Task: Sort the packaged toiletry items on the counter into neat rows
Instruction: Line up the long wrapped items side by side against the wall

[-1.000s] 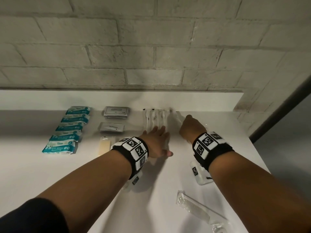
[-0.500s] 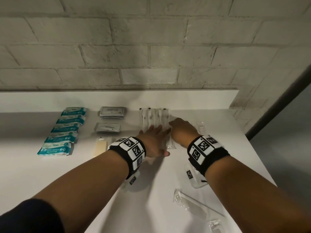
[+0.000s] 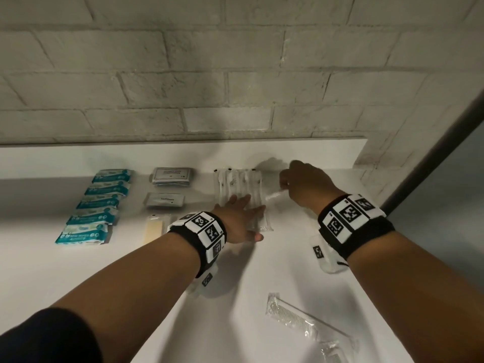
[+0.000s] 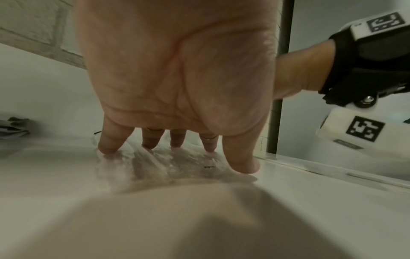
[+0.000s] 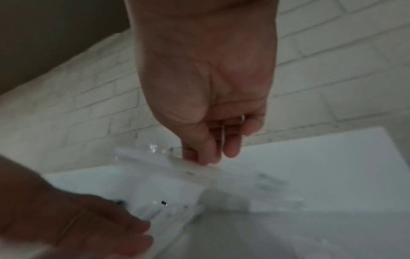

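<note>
A row of clear-wrapped toothbrushes (image 3: 237, 187) lies at the back middle of the white counter (image 3: 262, 271). My left hand (image 3: 239, 208) lies flat on the near ends of that row, and its straight fingers (image 4: 153, 142) press the clear wrappers (image 4: 155, 164). Just right of the row, my right hand (image 3: 286, 183) pinches one more clear-wrapped toothbrush (image 3: 273, 197) between thumb and fingers (image 5: 206, 154). This packet (image 5: 221, 175) is tilted above the counter. A clear-wrapped comb (image 3: 301, 320) lies at the front right.
Several teal wipe packs (image 3: 99, 203) form a column at the left. Two grey sachet piles (image 3: 171, 175) (image 3: 165, 200) and a yellowish wrapped bar (image 3: 153, 229) stand in the following column. A brick wall (image 3: 235, 87) backs the counter; its right edge drops off.
My right hand reached left to the row's edge, then drew back to the right and farther away with a wrapped toothbrush pinched in it. The left hand stayed flat on the row.
</note>
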### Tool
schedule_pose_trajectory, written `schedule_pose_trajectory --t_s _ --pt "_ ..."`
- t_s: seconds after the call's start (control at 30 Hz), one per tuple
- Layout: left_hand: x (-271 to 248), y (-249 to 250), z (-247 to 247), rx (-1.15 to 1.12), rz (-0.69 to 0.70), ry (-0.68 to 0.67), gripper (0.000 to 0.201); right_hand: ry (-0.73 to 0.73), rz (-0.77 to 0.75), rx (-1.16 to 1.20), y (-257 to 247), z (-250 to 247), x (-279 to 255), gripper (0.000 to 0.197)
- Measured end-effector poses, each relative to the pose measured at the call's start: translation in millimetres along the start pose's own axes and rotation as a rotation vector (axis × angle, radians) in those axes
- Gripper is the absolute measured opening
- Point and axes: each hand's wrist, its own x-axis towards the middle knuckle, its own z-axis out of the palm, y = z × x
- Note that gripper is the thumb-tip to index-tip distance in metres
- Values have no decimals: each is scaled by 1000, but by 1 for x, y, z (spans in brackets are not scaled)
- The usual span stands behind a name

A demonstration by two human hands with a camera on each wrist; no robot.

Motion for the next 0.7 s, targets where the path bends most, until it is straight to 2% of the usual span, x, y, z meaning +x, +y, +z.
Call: schedule_pose_trajectory --t_s 0.07,0.1,0.17,0.23,0.33,0.43,0.53,0.63,0.7 --pt "1 -1 1 -2 -6 3 83 58 -137 -80 -6 0 -4 29" --pt "1 0 2 0 -7 7 82 38 -156 -61 -6 5 -6 31" --pt "0 0 1 7 -3 16 82 -60 -90 72 0 22 -10 38" --pt "0 -1 0 2 2 20 82 -76 9 187 9 34 -13 41" --pt "-1 -1 1 -1 5 17 82 -109 139 161 17 38 -10 40" --pt "0 -1 1 -5 6 18 82 -164 189 120 11 34 -10 36" --pt "-1 0 0 -9 1 14 82 -164 248 214 1 37 -8 55" --pt "-1 0 1 -16 -1 20 82 -112 302 225 -9 39 -4 41" --pt "-1 0 1 -13 -2 31 82 -85 315 265 -12 38 -1 40"
